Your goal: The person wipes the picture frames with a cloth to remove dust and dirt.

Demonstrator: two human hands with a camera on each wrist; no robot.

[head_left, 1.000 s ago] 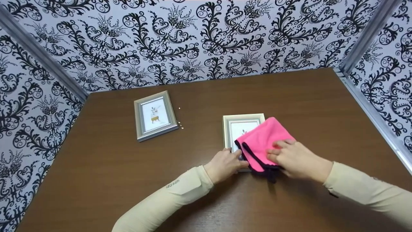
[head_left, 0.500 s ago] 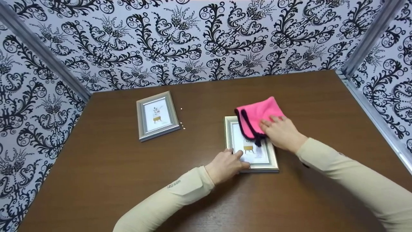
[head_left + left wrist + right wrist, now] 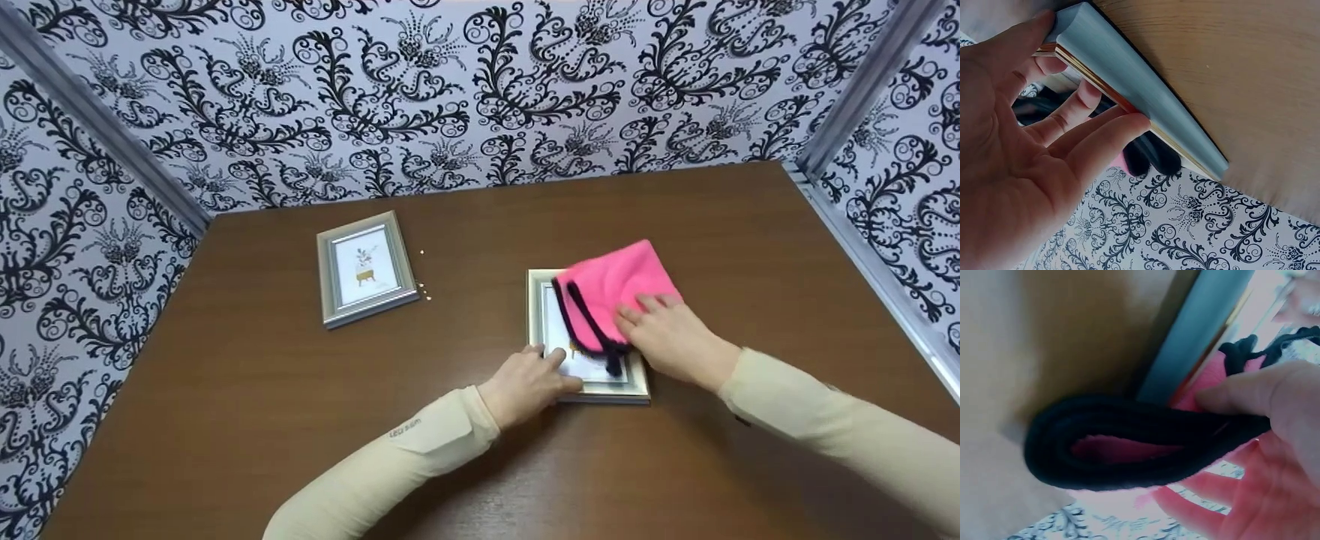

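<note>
A pink cloth with black edging, folded over, lies across the upper right of a cream and silver picture frame. My right hand holds the cloth against the frame; in the right wrist view, the black-edged fold passes between thumb and fingers. At the frame's near left corner is my left hand, its thumb on the near edge and its fingers at the left side. The left wrist view has that edge close up, gripped at the corner. The cloth hides much of the picture under it.
Another picture frame, with a plant drawing, lies face up at the back left of the brown table. Several small white crumbs are scattered beside it. Patterned walls stand around the table's back and sides.
My right hand swept the cloth from the frame's near part up to its far edge, then drew it partway back toward me. The left hand stays at the corner.
</note>
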